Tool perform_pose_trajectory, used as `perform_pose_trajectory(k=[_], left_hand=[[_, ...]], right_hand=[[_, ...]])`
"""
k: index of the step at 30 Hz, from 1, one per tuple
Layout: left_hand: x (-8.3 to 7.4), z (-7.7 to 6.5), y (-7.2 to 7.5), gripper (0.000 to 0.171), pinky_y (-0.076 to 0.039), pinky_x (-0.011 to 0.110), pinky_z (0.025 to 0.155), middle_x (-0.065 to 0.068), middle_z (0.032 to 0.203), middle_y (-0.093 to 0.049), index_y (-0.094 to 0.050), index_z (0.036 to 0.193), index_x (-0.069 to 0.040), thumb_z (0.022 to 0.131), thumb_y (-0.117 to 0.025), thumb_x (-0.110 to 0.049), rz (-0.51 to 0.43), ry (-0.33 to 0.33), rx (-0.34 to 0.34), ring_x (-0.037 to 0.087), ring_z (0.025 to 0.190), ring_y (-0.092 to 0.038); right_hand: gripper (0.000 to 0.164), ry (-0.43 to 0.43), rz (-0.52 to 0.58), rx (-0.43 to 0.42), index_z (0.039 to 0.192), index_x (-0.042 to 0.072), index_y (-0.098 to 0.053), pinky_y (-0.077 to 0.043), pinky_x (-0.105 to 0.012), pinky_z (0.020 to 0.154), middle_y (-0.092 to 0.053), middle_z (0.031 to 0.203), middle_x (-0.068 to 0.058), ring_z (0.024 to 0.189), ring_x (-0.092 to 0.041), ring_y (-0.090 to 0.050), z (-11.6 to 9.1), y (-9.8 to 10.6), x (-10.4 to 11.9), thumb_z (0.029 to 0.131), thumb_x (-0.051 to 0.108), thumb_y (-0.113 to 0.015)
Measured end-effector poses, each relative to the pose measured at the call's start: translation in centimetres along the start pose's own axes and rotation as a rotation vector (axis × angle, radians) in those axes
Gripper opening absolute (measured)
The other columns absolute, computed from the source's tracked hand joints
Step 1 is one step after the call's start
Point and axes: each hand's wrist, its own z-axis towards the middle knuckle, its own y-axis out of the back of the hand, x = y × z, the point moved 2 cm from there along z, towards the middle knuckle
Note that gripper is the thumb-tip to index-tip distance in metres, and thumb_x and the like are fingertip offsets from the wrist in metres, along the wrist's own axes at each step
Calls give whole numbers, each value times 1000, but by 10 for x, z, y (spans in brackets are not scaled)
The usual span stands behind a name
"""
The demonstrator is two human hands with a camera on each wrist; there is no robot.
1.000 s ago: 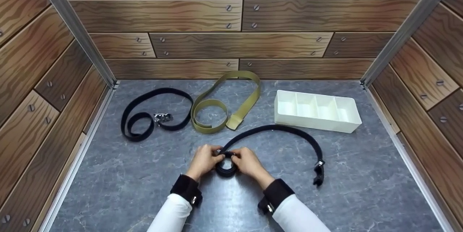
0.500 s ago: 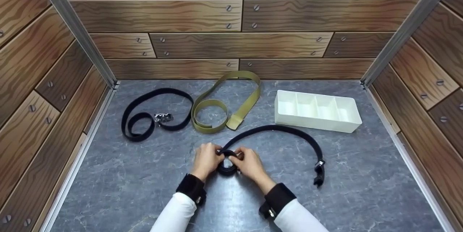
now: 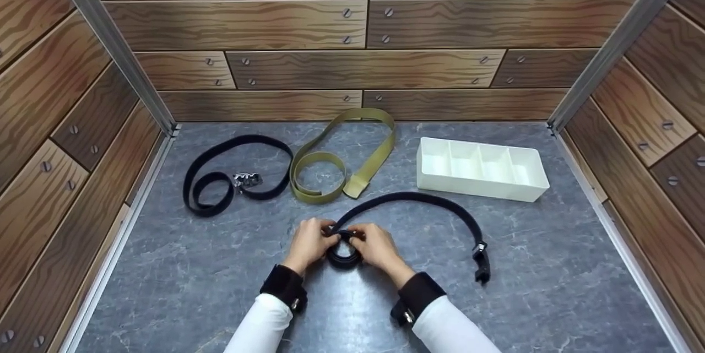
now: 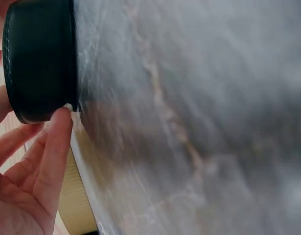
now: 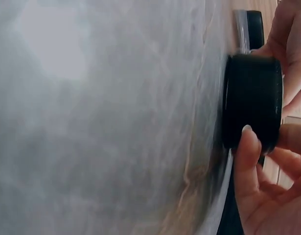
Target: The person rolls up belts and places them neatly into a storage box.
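Observation:
A black leather belt (image 3: 418, 196) lies in front of me, its near end wound into a tight upright roll (image 3: 342, 260). From the roll the strap arcs away to the right and ends at a metal buckle (image 3: 480, 249). My left hand (image 3: 309, 243) holds the roll's left side, thumb at the upper inner edge. The right hand (image 3: 377, 245) grips the opposite side in the same way. In the left wrist view, fingers (image 4: 55, 156) touch the stitched roll (image 4: 40, 58) at its lower edge. The right wrist view shows the thumb (image 5: 247, 156) pressed on the roll's outside (image 5: 253, 98).
Behind the hands lie a loosely looped black belt (image 3: 242, 139) with a silver buckle and an olive webbing belt (image 3: 380, 155). A white tray (image 3: 479, 185) with several compartments stands at the back right. Wood-patterned walls (image 3: 297, 22) enclose the grey marbled surface (image 3: 182, 281).
Both hands stay at the roll, the fingers shifting their hold slightly. The buckle end has slid a little to the left. The other belts and the tray have not moved.

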Motion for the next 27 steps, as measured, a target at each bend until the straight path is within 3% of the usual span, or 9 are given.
perform_pose_trajectory(k=[3,4,7,11,14,19,21,23,27], left_hand=[[-1,0,0,19,-50,33,61,-3,73,-70,-78,95,-11,76,-78,-15,38,23,-28,13,66,-63],[-2,-1,0,18,-50,33,61,-4,72,-69,-78,93,-12,76,-77,-16,54,30,-37,13,66,-63],[-6,-1,-2,14,-48,35,59,-6,69,-67,-78,88,-15,76,-77,-20,103,49,-53,15,64,-63],[-9,-1,-3,10,-47,35,57,-6,70,-68,-77,83,-16,76,-78,-22,149,43,-73,17,63,-63],[-10,-2,-3,7,-47,35,56,-4,71,-68,-77,82,-16,76,-78,-19,153,27,-71,17,62,-62],[-9,-2,0,15,-51,38,65,4,83,-73,-78,91,-11,77,-79,-15,105,17,-3,20,71,-67],[-9,-2,1,21,-53,40,72,7,90,-74,-78,97,-9,77,-79,-16,93,21,10,23,80,-69],[-9,-2,1,27,-53,41,77,10,97,-74,-77,102,-7,77,-80,-16,84,20,10,26,89,-69],[-9,-2,-1,23,-53,38,74,7,94,-74,-78,100,-9,78,-80,-17,74,1,15,23,85,-69]], right_hand=[[24,57,-11,-15,113,10,-73,-50,-44,84,-71,107,-8,97,-24,-65,3,0,-2,89,11,-68],[24,58,5,-17,113,9,-73,-50,-44,84,-71,108,-8,97,-24,-64,3,0,-3,89,11,-68],[27,37,37,-35,116,7,-70,-52,-39,75,-69,101,-9,82,-21,-65,-1,-1,-5,89,13,-69],[31,-58,104,-37,117,4,-66,-51,-32,51,-64,81,-2,53,-15,-61,-11,0,-5,89,16,-70],[30,-102,160,-18,118,1,-65,-50,-30,42,-62,72,-2,46,-15,-61,-15,0,-3,90,12,-68],[32,-99,123,-3,123,4,-67,-49,-28,41,-68,86,-15,44,-14,-59,-12,2,-2,92,6,-64],[32,-74,80,2,123,6,-68,-50,-31,43,-70,96,-18,45,-17,-61,-10,3,-2,92,6,-63],[31,-20,18,12,122,7,-69,-55,-35,56,-70,106,-18,61,-21,-67,-6,4,-3,92,7,-63],[29,103,-67,26,119,6,-71,-52,-43,79,-68,104,-15,90,-28,-65,0,6,-4,90,4,-64]])
